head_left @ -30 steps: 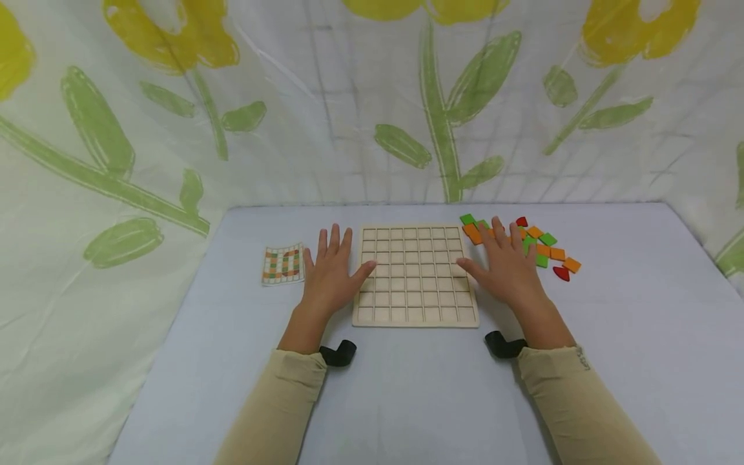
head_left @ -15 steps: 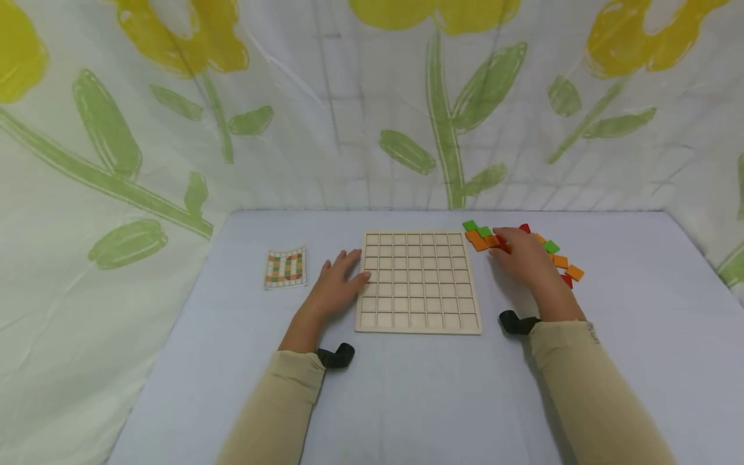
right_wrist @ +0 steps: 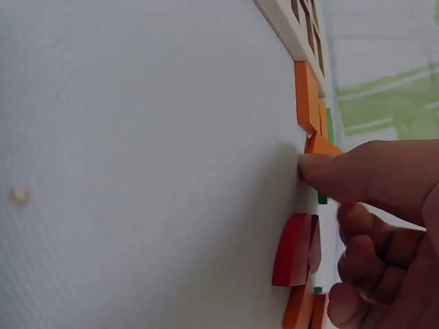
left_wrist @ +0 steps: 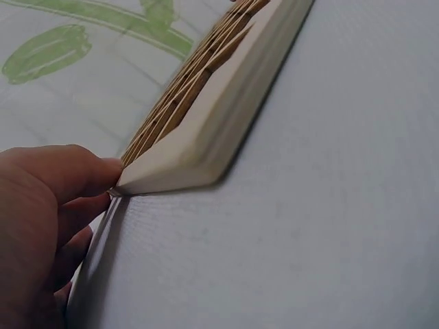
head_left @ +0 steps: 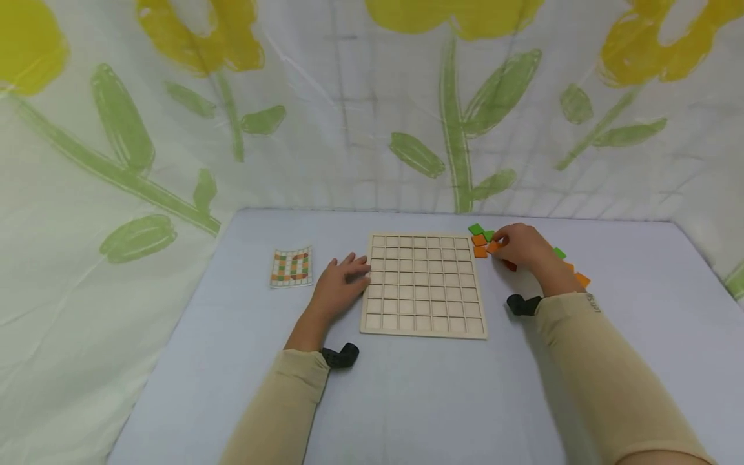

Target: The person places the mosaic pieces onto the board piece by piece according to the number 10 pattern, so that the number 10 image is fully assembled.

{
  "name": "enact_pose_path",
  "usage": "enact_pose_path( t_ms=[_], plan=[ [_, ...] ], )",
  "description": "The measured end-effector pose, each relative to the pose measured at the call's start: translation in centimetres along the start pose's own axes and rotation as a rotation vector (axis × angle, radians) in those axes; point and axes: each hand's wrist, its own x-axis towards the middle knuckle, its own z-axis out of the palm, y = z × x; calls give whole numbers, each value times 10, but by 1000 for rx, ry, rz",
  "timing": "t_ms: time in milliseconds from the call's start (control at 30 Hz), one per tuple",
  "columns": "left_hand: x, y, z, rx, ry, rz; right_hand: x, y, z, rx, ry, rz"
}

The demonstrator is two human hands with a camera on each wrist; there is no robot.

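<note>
A pale wooden grid board [head_left: 424,284] lies flat on the table. My left hand [head_left: 339,287] rests at its left side, thumb and fingertips right at the edge; in the left wrist view the thumb [left_wrist: 96,171] lies against the board's rim [left_wrist: 199,147]. My right hand [head_left: 523,248] is over the coloured tiles to the board's right. Its thumb and finger pinch an orange square tile [head_left: 494,247], and in the right wrist view the thumb [right_wrist: 329,171] presses on that tile [right_wrist: 321,145]. The other fingers of that hand are curled. A red curved piece [right_wrist: 293,250] lies below it.
Left of the board lies a small printed pattern card [head_left: 292,267]. Green tiles [head_left: 476,229] and other orange tiles [head_left: 480,252] lie beside the board's upper right corner. Further orange tiles [head_left: 582,279] show beyond the right wrist. A flowered curtain [head_left: 360,116] hangs behind the table.
My right hand went from spread fingers above the tiles to pinching an orange one. My left hand drew in to the board's left edge, its fingers less spread.
</note>
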Motion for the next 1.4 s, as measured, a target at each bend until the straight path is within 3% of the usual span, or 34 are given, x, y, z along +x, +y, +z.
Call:
enact_pose_path(
  t_ms=[133,367,633,800,1067,1400],
  plan=[
    [1,-1,2,10,-2,7,-1,1,2,47,-24,25],
    [2,-1,3,24,15,0,0,-20,5,111,100,-35],
    [-1,-3,2,32,35,-13,9,-51,15,254,46,-86],
    [0,-2,1,21,43,15,16,-61,24,302,42,-87],
    [3,-1,5,9,23,10,32,-71,37,261,1,-106],
    [1,0,2,18,32,-7,31,-84,38,117,7,-120]
  ],
)
